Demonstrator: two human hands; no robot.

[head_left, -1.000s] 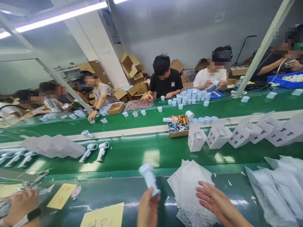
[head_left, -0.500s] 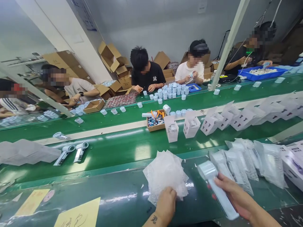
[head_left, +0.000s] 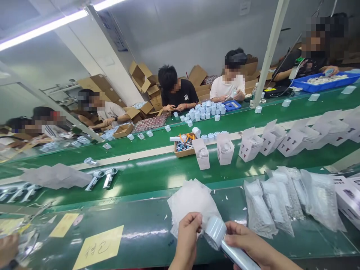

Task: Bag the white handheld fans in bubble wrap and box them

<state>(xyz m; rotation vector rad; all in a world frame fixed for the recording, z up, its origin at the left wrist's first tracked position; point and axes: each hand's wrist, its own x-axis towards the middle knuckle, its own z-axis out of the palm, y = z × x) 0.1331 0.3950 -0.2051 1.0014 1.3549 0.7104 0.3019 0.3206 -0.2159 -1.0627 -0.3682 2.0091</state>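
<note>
My right hand (head_left: pixel 244 240) grips a light-blue hair dryer (head_left: pixel 216 230) by its handle, the round head pointing up and to the left. My left hand (head_left: pixel 187 234) is closed in a pinch beside that head, at the edge of a translucent white plastic bag. Under and behind it lies a loose stack of plastic bags (head_left: pixel 191 200) on the green bench. The dryer's head overlaps the near edge of the bags; whether it is inside one I cannot tell. To the right lie several bagged hair dryers (head_left: pixel 258 210).
White printed boxes (head_left: pixel 225 150) line the green conveyor (head_left: pixel 157 172) ahead, near a carton of small parts (head_left: pixel 184 152). Yellow paper sheets (head_left: pixel 98 247) lie at left. Another person's hand (head_left: pixel 8 249) shows at the left edge. Several co-workers sit across the line.
My right hand has brought the hair dryer left and down, up to the bag stack. My left hand now pinches at the bags' near edge. The view has swung left.
</note>
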